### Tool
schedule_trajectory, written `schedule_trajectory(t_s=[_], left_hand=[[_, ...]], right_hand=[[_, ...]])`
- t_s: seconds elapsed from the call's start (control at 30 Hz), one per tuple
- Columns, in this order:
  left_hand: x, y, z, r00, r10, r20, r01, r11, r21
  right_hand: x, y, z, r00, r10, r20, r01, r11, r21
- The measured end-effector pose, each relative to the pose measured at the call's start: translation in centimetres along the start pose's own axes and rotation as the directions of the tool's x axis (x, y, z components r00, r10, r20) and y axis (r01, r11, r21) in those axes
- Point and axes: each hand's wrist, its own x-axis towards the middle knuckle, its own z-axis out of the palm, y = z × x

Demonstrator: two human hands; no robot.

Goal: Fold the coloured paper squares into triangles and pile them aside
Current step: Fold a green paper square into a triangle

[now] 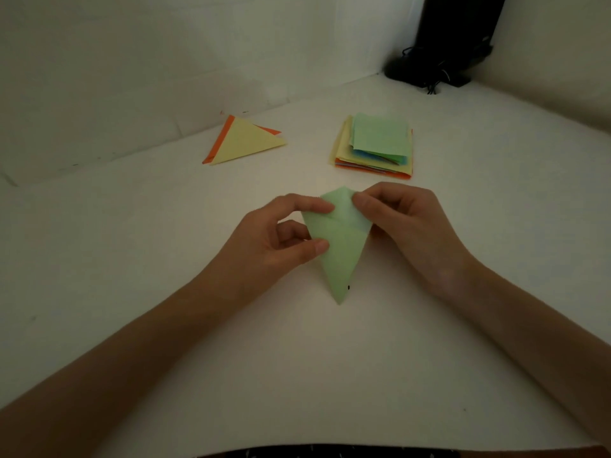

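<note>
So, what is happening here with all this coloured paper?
A person is folding a green paper sheet on a white table. The left hand pinches its left edge and the right hand pinches its upper right part. Further back on the left lie two finished triangles, a yellow triangle on top of an orange triangle. To the right of them is a stack of unfolded squares, with a green one on top.
</note>
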Motion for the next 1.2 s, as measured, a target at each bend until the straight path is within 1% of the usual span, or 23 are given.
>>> schedule_trajectory(t_s=[0.1,0.17,0.23,0.33,0.43,0.53,0.67,0.77,0.8,0.83,0.87,0.93,1.0,1.03,1.07,1.13,1.2], left_hand=[[-0.2,0.1,0.0,1.000,-0.006,-0.015,0.006,0.999,-0.032],[-0.3,0.3,0.0,0.998,-0.003,-0.067,0.001,0.999,-0.032],[-0.2,0.4,0.0,0.992,-0.016,-0.128,0.008,0.998,-0.062],[0.0,0.6,-0.1,0.984,-0.057,-0.169,0.036,0.992,-0.125],[0.0,0.5,-0.2,0.975,-0.065,-0.211,0.043,0.993,-0.106],[-0.1,0.7,-0.1,0.982,-0.068,-0.177,0.053,0.995,-0.089],[-0.2,0.7,-0.2,0.991,-0.007,-0.136,0.008,1.000,0.007],[-0.1,0.4,-0.4,0.987,-0.001,-0.164,-0.001,1.000,-0.009],[-0.1,0.4,-0.5,0.984,-0.014,-0.179,0.009,1.000,-0.028],[-0.1,0.3,-0.5,0.981,-0.031,-0.192,0.022,0.999,-0.049],[-0.1,0.3,-0.6,0.978,-0.048,-0.201,0.035,0.997,-0.065],[0.0,0.3,-0.6,0.981,-0.065,-0.184,0.045,0.993,-0.109],[0.0,0.4,-0.6,0.987,-0.068,-0.143,0.044,0.985,-0.166],[0.0,0.4,-0.6,0.989,-0.068,-0.133,0.046,0.985,-0.167],[0.0,0.4,-0.6,0.989,-0.071,-0.133,0.052,0.988,-0.146],[-0.1,0.5,-0.6,0.989,-0.063,-0.133,0.057,0.997,-0.042],[-0.1,0.6,-0.5,0.992,-0.039,-0.120,0.047,0.997,0.064]], right_hand=[[0.0,0.0,0.0,0.999,-0.003,-0.033,0.003,1.000,0.011],[0.0,-0.1,-0.1,0.999,-0.024,-0.042,0.024,1.000,0.005],[0.0,0.0,0.0,0.998,-0.069,-0.015,0.068,0.997,-0.020],[-0.1,0.4,0.0,0.986,-0.165,0.033,0.168,0.978,-0.124],[-0.3,0.6,-0.1,0.968,-0.249,0.030,0.250,0.947,-0.201],[-0.4,0.4,-0.1,0.940,-0.339,0.032,0.334,0.902,-0.273],[-0.7,0.2,-0.2,0.881,-0.455,0.127,0.469,0.811,-0.350],[-0.7,0.1,-0.5,0.841,-0.485,0.240,0.541,0.768,-0.343],[-0.8,0.1,-0.6,0.830,-0.482,0.281,0.554,0.770,-0.316],[-0.9,0.0,-0.6,0.830,-0.463,0.311,0.545,0.789,-0.282],[-1.0,-0.1,-0.5,0.846,-0.427,0.318,0.510,0.823,-0.252],[-1.0,0.0,-0.3,0.898,-0.328,0.294,0.398,0.890,-0.223],[-0.7,0.3,0.0,0.934,-0.249,0.254,0.306,0.928,-0.213],[-0.5,0.6,0.1,0.946,-0.219,0.238,0.268,0.943,-0.197],[-0.4,0.7,0.1,0.955,-0.189,0.227,0.230,0.958,-0.169],[-0.3,0.7,0.0,0.966,-0.146,0.215,0.171,0.980,-0.100],[-0.2,0.4,0.0,0.967,-0.141,0.212,0.158,0.985,-0.066]])
